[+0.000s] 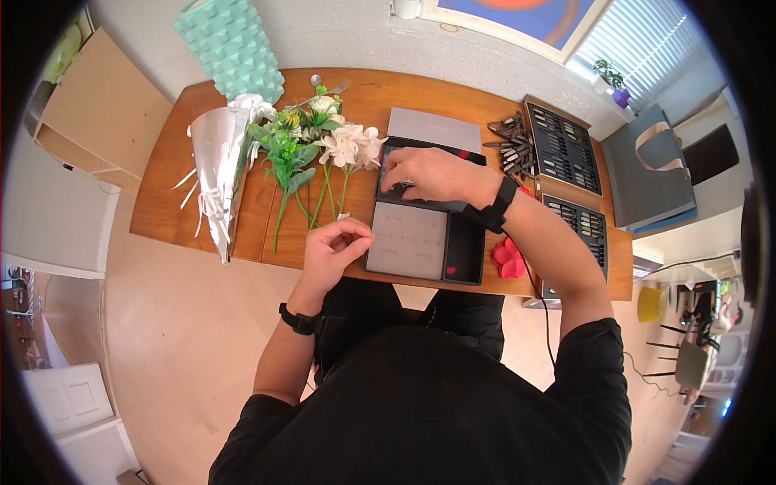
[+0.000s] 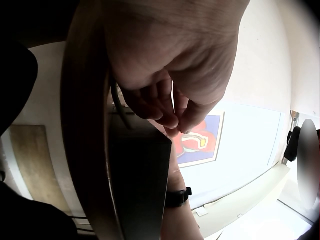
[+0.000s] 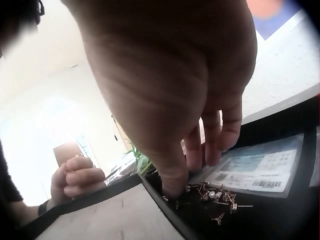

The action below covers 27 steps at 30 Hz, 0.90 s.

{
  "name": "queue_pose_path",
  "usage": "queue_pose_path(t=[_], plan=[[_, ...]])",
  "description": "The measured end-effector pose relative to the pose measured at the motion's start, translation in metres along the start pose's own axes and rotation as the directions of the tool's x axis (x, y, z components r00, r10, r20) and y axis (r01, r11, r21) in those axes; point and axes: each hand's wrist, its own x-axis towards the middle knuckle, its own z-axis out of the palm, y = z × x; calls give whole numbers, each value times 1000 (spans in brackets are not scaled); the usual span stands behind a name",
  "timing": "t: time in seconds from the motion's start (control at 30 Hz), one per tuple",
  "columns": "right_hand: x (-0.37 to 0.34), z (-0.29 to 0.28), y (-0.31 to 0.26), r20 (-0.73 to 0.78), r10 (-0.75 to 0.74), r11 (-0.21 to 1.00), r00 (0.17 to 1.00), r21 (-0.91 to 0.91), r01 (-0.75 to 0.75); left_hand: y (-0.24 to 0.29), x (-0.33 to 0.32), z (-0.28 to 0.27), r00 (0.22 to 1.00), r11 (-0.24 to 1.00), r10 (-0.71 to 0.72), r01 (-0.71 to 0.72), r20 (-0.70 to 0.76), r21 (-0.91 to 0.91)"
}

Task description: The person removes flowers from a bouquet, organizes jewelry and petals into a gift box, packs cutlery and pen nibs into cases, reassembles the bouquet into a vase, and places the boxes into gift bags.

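Observation:
My left hand [image 1: 330, 250] is at the front left of a black jewelry box [image 1: 482, 263], thumb and fingertips pinched together. A tiny gold-coloured piece, like an earring [image 3: 78, 156], shows at those fingers in the right wrist view. My right hand [image 1: 436, 173] reaches down into the box's back compartment, its fingers pointing at the bottom. Several small rose-gold earrings [image 3: 218, 198], one with a pearl, lie loose there beside the fingertips. Behind them is a clear packet [image 3: 255, 170] with a printed barcode label. A grey slotted pad [image 1: 406, 240] fills the front left compartment.
Artificial flowers [image 1: 349, 147] and a silver-wrapped cone [image 1: 217, 162] lie left on the wooden table [image 1: 162, 194], a mint vase [image 1: 230, 48] behind. A grey lid [image 1: 432, 129] is behind the box. Cutlery cases [image 1: 562, 145], black-handled pieces [image 1: 511, 145] and red petals [image 1: 508, 259] are right.

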Motion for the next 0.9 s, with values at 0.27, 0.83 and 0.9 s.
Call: queue_pose_path(t=[0.27, 0.83, 0.9], plan=[[12, 10, 3, 86, -2, 1000, 996, -26, 4, 0, 0, -2, 1000, 999, -20, 21, 14, -38], [-11, 4, 24, -98, 148, 987, 984, 78, -141, 1, -1, -1, 999, 998, -32, 32, 16, -49], [-11, 6, 27, -129, 167, 986, 977, 10, -167, 0, -1, -2, 999, 998, -31, 32, 16, -50]])
